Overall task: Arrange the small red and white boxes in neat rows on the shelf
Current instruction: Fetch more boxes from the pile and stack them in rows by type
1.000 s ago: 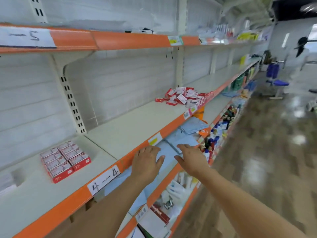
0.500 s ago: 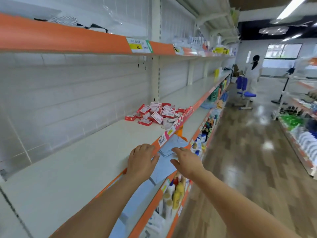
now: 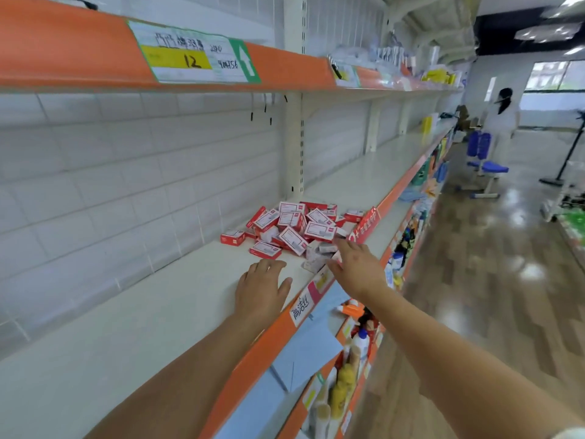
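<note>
Where the white shelf [image 3: 133, 327] meets its orange front edge [image 3: 262, 340], the left hand [image 3: 261, 289] lies palm down on the shelf surface, fingers straight and slightly spread, holding nothing. The right hand [image 3: 356, 267] reaches over the front edge with its fingers extended toward the near side of the pile of small red and white boxes [image 3: 294, 228]; its fingertips are at the nearest boxes, but contact cannot be confirmed, and no box is gripped.

The boxes lie in a loose, unordered heap on the shelf, close to the front edge and in front of the upright post [image 3: 292, 144]. One box [image 3: 232, 237] sits slightly apart on the left, and another [image 3: 265, 249] lies flat at the near side, just ahead of the left hand.

A handwritten price label [image 3: 193, 53] is fixed to the orange edge of the shelf above. A person in white [image 3: 503, 122] stands at the far end of the aisle beside a blue chair [image 3: 484, 160].
</note>
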